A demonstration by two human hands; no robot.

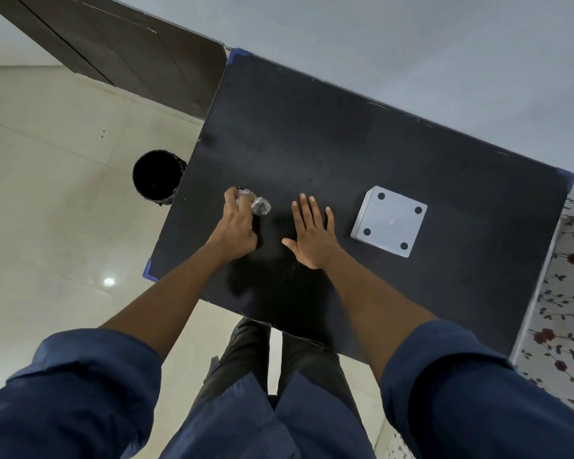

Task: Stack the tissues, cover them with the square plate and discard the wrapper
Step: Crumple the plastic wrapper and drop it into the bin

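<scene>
A white square plate [389, 221] lies upside down on the black table [345, 144], its four dark round feet facing up. No tissues show; whatever is under the plate is hidden. My left hand [237, 223] grips a crumpled clear plastic wrapper [259, 205] near the table's left side. My right hand [310, 231] rests flat on the table with its fingers spread, a short way left of the plate and not touching it.
A round black bin [158, 177] stands on the pale tiled floor just past the table's left edge. A grey wall runs behind the table. A flowered cloth [564, 293] covers a surface at the right.
</scene>
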